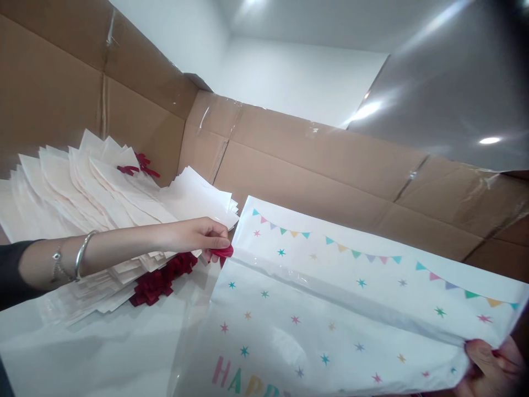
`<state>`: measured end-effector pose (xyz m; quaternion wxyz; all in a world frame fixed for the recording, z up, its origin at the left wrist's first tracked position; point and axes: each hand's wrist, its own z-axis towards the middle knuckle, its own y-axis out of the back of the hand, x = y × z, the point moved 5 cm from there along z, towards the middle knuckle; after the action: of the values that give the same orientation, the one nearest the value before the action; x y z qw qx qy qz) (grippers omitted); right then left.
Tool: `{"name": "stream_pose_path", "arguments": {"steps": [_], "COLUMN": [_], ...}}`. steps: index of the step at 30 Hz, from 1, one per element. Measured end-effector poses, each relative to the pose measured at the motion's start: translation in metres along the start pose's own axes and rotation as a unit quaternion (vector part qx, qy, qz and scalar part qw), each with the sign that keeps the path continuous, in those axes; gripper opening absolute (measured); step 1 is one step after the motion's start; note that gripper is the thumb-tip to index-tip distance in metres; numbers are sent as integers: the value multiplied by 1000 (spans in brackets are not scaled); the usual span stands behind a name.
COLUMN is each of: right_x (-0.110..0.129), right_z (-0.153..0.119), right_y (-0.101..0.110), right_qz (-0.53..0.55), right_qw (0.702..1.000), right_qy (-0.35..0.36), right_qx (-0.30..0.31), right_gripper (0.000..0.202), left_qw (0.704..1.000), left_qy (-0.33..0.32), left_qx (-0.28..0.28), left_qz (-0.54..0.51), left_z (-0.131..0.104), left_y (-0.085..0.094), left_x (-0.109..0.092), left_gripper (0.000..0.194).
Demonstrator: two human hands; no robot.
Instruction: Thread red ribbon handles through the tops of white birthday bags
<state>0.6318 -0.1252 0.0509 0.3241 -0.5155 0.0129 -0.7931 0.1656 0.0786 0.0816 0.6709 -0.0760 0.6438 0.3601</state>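
Observation:
A large white printed bag is stretched out in front of me, patterned with coloured bunting, small stars and letters reading "HAPP". At its upper left edge my left hand pinches a red ribbon between thumb and fingers. My right hand is closed round the bag's right edge, partly cut off by the frame. A crosswise fold runs over the bag between the two hands. Its lower part lies outside the view.
Stacked white bags fan out at the left, with dark red ribbons bunched along their near edge. Tall cardboard walls stand behind and to the left. A white surface lies underneath.

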Motion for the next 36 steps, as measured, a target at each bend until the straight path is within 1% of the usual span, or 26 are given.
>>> {"name": "stream_pose_path", "arguments": {"steps": [3,7,9,14,16,19,21,23,26,29,30,31,33,35,36], "right_x": [-3,-8,-11,-17,-20,-21,-19,-16,-12,-13,-14,-15,-16,-16,-17], "right_z": [1,2,2,1,1,-1,-3,-7,-11,-13,-13,-13,-12,-11,-11], "right_y": [2,1,-1,-3,-4,-6,-9,-15,-23,-28,-29,-29,-29,-28,-27], "right_qz": [-10,-21,-28,-40,-41,-35,-29,-19,0,7,9,10,13,12,11], "right_qw": [1000,999,999,998,998,997,997,996,994,990,990,989,989,989,989], "right_qy": [-3,3,-8,-29,-48,-67,-74,-83,-107,-137,-142,-145,-144,-145,-146], "right_qx": [-22,-24,-21,-24,-17,-10,-9,-2,6,15,19,23,28,32,33], "right_gripper": [40,42,46,51,52,51,51,52,54,57,59,60,62,64,66], "left_qw": [1000,993,993,998,999,994,981,973,979,987,988,990,989,975,960], "left_qy": [-4,31,33,-3,-20,-68,-96,-106,-92,-81,-83,-90,-130,-204,-248], "left_qx": [11,63,62,32,16,-11,-3,13,37,85,90,84,40,-14,-31], "left_qz": [-14,-96,-99,-47,-20,90,170,203,179,114,89,68,52,89,126], "left_z": [-1,-6,-8,-16,-22,-31,-37,-40,-41,-39,-38,-37,-36,-37,-39], "left_y": [-1,-7,-8,-13,-13,-12,-12,-13,-13,-18,-20,-20,-18,-17,-18], "left_x": [0,3,5,9,8,3,-1,-4,-8,-10,-10,-11,-13,-18,-22], "left_gripper": [31,30,29,27,25,19,18,20,21,19,18,16,12,9,11]}}
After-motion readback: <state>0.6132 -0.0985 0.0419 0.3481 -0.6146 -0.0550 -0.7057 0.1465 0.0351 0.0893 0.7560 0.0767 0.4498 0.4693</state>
